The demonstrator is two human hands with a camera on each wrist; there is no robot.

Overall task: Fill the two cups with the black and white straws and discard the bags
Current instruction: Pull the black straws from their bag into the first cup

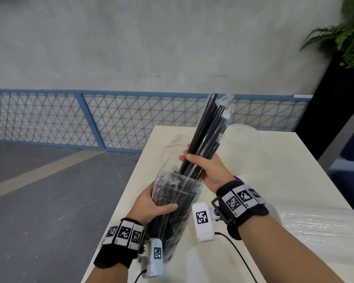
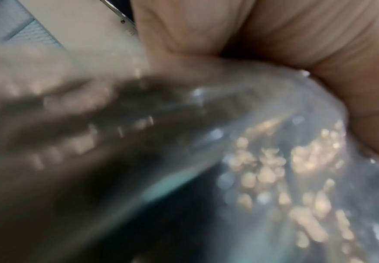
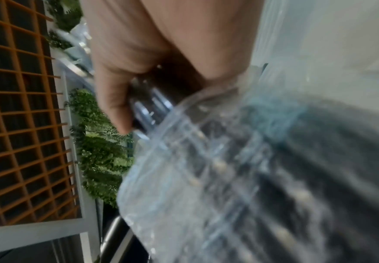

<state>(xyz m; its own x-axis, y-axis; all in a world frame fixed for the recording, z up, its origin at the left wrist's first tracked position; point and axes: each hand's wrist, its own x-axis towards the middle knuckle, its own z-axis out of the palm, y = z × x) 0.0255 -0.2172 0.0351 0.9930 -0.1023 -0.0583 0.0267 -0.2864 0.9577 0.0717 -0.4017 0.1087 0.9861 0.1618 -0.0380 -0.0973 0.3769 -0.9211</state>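
Note:
My left hand (image 1: 151, 203) grips a clear plastic bag (image 1: 178, 201) of black straws, held tilted over the table's left edge. My right hand (image 1: 200, 166) grips a bundle of black straws (image 1: 208, 129) that sticks up and to the right out of the bag's open mouth. Some of these straws carry thin clear wrappers at their tips. Two clear cups stand behind on the white table (image 1: 274, 160): one (image 1: 174, 146) at the left, one (image 1: 243, 133) at the right. Up close, the left wrist view shows the bag (image 2: 251, 160) blurred, and the right wrist view shows the straws (image 3: 148, 106) under my fingers.
A clear bag of white straws (image 1: 319, 225) lies on the table at the right. A blue mesh fence (image 1: 90, 117) runs behind the table. A potted fern (image 1: 347, 33) stands at the far right. The table's left edge drops to grey floor.

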